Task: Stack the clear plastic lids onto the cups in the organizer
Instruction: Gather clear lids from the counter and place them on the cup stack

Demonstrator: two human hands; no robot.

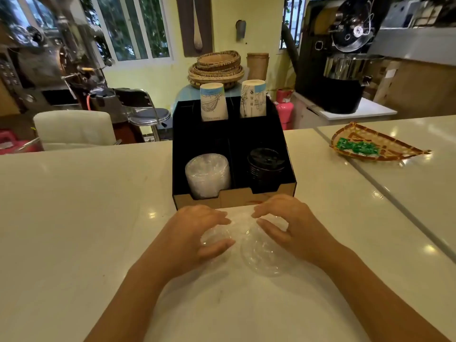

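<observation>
Two clear plastic lids lie on the white counter just in front of the black organizer (288, 154). My left hand (197, 228) curls around the left clear lid (216, 239), thumb and fingers on its rim. My right hand (291, 223) pinches the far edge of the right clear lid (261, 255). Inside the organizer, a stack of clear lids (208, 174) fills the front left slot and a stack of black lids (266, 166) the front right one. Two upside-down stacks of paper cups (213, 102) (253, 98) stand in the back slots.
A woven tray (385, 154) with green packets lies on the counter at the right. A seam (385, 191) runs diagonally between two counter slabs. Behind the counter are a chair, stools, stacked baskets and a roasting machine.
</observation>
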